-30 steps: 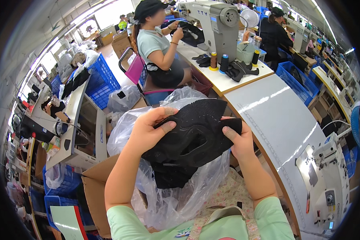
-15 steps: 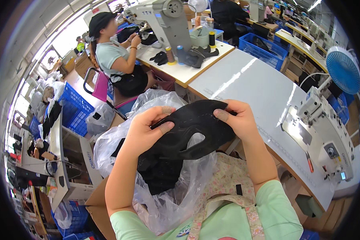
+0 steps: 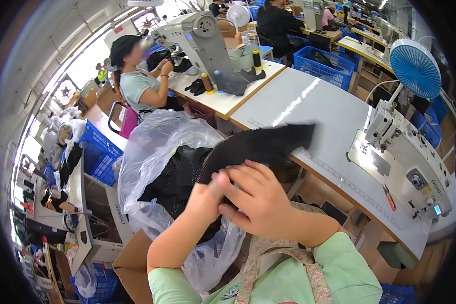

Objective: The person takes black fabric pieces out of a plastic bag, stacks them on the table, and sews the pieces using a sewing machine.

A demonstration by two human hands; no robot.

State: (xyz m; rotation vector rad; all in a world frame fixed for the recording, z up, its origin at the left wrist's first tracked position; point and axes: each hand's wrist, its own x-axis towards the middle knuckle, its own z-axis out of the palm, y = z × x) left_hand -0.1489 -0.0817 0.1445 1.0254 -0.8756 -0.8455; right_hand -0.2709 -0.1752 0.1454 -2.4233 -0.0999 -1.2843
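Bringing left hand (image 3: 203, 202) and right hand (image 3: 262, 205) together at a curved black fabric panel (image 3: 253, 147) — no longer spreading it — near the left edge of the glossy grey bench (image 3: 339, 147), hiding the exact grip.

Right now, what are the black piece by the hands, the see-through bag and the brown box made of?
The black piece looks like matte cloth: it's dull and curves, though blur hides the weave. The bag seems thin, shiny plastic, because it's crinkled and see-through. The box is probably cardboard: brown, dull, with a flat flap.
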